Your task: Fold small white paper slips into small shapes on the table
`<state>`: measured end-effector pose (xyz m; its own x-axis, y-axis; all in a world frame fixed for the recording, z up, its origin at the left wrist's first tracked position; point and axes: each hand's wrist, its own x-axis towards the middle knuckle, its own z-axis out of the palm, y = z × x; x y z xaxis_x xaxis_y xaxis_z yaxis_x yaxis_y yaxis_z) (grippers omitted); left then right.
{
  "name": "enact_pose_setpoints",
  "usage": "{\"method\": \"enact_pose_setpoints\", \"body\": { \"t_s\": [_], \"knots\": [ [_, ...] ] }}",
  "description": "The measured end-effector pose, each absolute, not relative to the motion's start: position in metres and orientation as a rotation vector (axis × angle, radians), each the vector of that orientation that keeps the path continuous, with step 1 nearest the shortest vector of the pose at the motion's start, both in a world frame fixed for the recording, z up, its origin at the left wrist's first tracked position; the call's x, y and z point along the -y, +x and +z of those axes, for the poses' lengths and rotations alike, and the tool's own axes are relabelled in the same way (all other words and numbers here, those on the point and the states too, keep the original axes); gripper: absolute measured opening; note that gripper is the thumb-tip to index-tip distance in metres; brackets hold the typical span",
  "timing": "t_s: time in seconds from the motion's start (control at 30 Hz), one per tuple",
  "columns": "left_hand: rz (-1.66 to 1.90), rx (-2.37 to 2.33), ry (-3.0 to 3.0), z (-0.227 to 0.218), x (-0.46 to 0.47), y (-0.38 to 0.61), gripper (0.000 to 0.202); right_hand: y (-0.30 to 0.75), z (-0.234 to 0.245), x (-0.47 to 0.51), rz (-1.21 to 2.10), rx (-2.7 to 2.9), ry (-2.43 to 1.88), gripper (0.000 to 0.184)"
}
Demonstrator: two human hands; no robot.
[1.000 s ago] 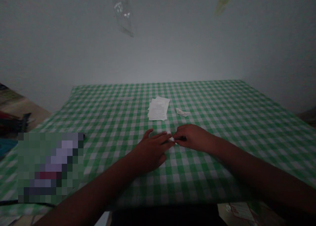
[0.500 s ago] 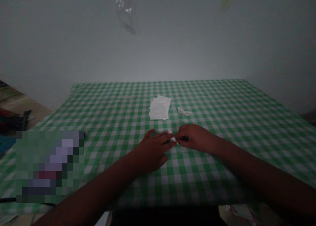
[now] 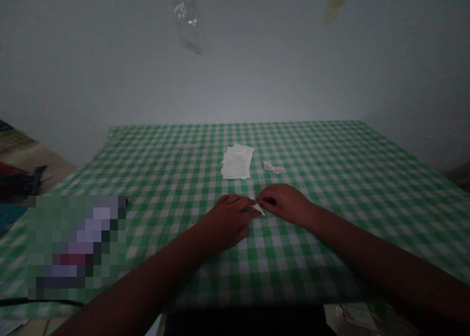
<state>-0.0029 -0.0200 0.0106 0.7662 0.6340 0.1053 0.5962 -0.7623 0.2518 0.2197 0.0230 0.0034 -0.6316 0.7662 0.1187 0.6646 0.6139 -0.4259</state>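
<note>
Both of my hands meet at a small white piece of paper point(image 3: 258, 208) on the table near its front middle. My left hand point(image 3: 229, 222) is palm down, its bent fingers pressing and holding the paper from the left; they cover much of it. My right hand point(image 3: 284, 201) pinches the paper's upper right edge between thumb and fingertips. Just beyond the hands lies a narrow folded strip of paper point(image 3: 273, 168). Left of that strip rests a loose stack of printed paper sheets point(image 3: 235, 163).
A green and white checked cloth point(image 3: 165, 179) covers the table. At the left, a blurred-out object point(image 3: 82, 243) lies near a black cable point(image 3: 40, 302). A pale wall point(image 3: 257, 72) stands behind the table, with a clear plastic piece point(image 3: 188, 28) on it.
My right hand has shifted slightly left and up along the paper. The fingers of my left hand have drawn in and bent more. The camera view has tilted a little.
</note>
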Motion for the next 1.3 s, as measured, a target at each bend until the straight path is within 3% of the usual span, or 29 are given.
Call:
{"method": "enact_pose_setpoints", "body": {
  "t_s": [0.13,0.4,0.53,0.7,1.3],
  "knots": [
    [0.361,-1.05,2.689,0.006,0.016,-0.002,0.027,0.223,0.004,-0.025,0.634,2.409,-1.124,0.018],
    [0.628,-1.18,2.425,0.0,0.013,-0.002,0.029,0.221,0.01,-0.015,0.737,2.196,-1.244,0.014],
    [0.728,-1.204,2.314,-0.003,0.011,-0.003,0.031,0.216,0.006,-0.009,1.054,1.989,-1.233,0.01],
    [0.779,-1.213,2.272,-0.004,0.008,-0.004,0.034,0.204,-0.001,-0.003,1.392,1.744,-0.98,0.021],
    [0.776,-1.212,2.066,0.004,0.011,0.005,0.026,0.195,-0.013,-0.004,1.506,1.48,-0.912,0.023]
  ]
}}
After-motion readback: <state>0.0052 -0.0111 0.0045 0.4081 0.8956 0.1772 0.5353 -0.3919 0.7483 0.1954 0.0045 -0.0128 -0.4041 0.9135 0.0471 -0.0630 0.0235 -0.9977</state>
